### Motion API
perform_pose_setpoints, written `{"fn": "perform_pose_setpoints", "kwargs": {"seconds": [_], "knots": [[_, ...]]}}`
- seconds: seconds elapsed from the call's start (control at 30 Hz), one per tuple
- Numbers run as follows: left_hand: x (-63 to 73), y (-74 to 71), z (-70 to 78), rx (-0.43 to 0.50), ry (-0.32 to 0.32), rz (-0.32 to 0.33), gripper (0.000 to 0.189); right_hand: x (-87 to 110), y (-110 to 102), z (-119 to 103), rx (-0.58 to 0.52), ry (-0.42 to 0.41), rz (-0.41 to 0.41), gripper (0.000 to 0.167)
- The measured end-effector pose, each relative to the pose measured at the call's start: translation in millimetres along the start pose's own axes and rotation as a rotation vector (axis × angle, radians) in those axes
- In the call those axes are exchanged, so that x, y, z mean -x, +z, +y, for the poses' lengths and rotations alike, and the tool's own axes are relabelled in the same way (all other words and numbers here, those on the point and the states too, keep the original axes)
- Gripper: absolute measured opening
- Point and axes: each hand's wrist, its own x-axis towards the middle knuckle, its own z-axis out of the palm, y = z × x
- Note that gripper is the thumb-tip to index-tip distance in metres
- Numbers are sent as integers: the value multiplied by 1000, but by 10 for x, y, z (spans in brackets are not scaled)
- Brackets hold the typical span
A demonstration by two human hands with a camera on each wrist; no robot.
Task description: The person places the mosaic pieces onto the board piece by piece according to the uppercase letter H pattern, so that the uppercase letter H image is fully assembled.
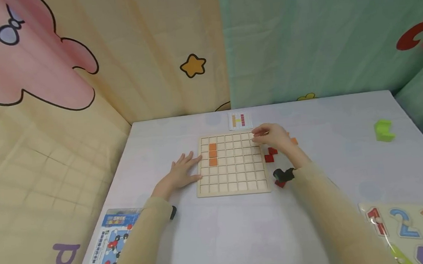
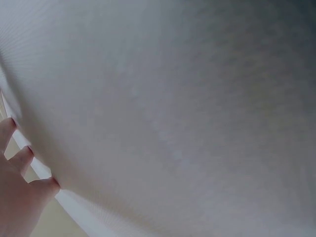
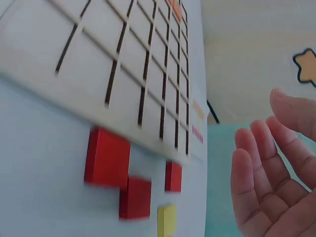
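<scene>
A wooden grid board (image 1: 237,163) lies flat on the table, with three orange square tiles (image 1: 212,154) in a column near its left side. My left hand (image 1: 179,172) is spread at the board's left edge, thumb and fingertips reaching it. Above the board's upper right corner is my right hand (image 1: 274,135). In the right wrist view its fingers (image 3: 265,143) are loosely bent and the thumb stands apart, with nothing between them. Several red tiles (image 3: 107,158) and a yellow tile (image 3: 167,220) lie right of the board.
A pattern card (image 1: 241,120) lies behind the board. An orange piece (image 1: 294,140) shows partly behind the right hand. Farther right sits a green piece (image 1: 384,130). At the front are a blue-and-white box (image 1: 108,250) on the left and a number puzzle (image 1: 416,223) on the right.
</scene>
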Motion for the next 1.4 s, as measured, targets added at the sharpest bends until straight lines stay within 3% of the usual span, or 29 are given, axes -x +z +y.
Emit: {"fn": "perform_pose_setpoints", "kwargs": {"seconds": [0.1,0.17,0.33,0.4,0.57,1.03,1.4], "knots": [[6,-3,-9,-4,-3,7,77,51,-254,207,-2,48,26,44],[11,-7,-16,-5,-5,11,77,-59,-368,540,13,75,60,50],[15,-12,-16,-5,-1,13,77,-6,-602,843,43,119,130,60],[12,-11,-11,-3,3,10,77,176,-672,706,46,134,131,56],[14,-10,-1,5,8,1,76,257,-714,779,47,143,99,52],[22,-3,-2,24,-9,-19,77,138,-684,874,116,211,18,53],[18,-17,-5,12,1,-15,77,65,-617,901,279,130,5,39]]}}
